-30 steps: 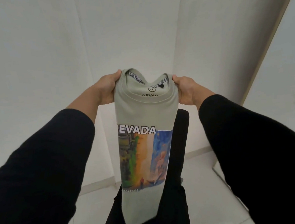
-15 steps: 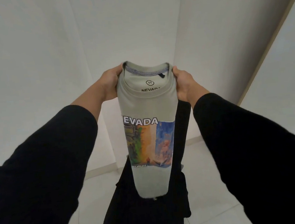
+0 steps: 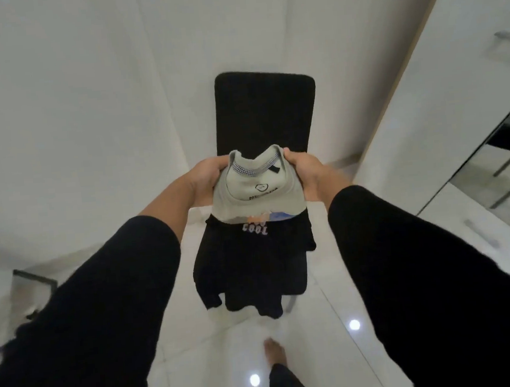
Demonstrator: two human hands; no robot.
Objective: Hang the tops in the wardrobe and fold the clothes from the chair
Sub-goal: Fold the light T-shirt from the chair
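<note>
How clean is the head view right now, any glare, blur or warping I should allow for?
Head view: two bright ceiling-light reflections glare off the glossy white floor tiles; the frame edges smear with motion blur; wide-angle distortion bends the white walls; the black garment on the black chair loses detail in shadow; the grey-green folded T-shirt between both hands stays fairly legible.

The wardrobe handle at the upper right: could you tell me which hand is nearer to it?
Right. The right hand grips the grey T-shirt on the side toward the wardrobe handle; the left hand grips the far side.
</note>
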